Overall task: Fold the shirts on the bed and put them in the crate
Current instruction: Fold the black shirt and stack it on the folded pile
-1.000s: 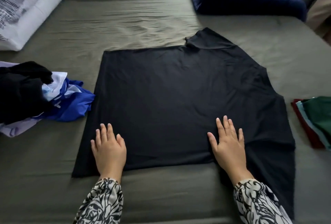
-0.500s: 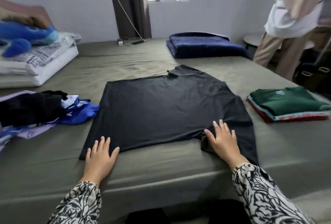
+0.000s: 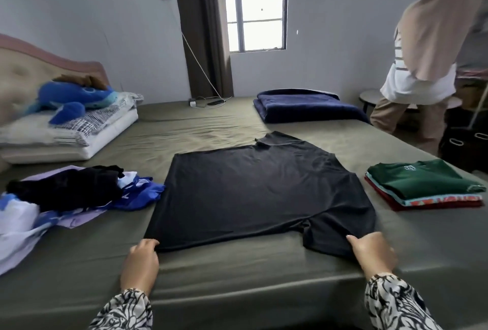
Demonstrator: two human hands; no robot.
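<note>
- We see a messy pile of clothes (image 3: 66,192) on the left of the bed (image 3: 237,282).
- Our left hand (image 3: 141,259) pinches the black shirt (image 3: 253,192) at its near corner.
- The shirt lies flat in the middle.
- Our right hand (image 3: 372,253) grips its other near corner.
- Folded shirts (image 3: 422,184) sit on the right.

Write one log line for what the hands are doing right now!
stage: folding | left hand: grips near hem corner of black shirt | right hand: grips its near right corner | folded stack: on bed, right

We see a barred window (image 3: 254,6) in the pale wall (image 3: 87,13), bright with daylight; a dark curtain (image 3: 203,28) hangs just left, a padded headboard (image 3: 23,65) far left.
</note>
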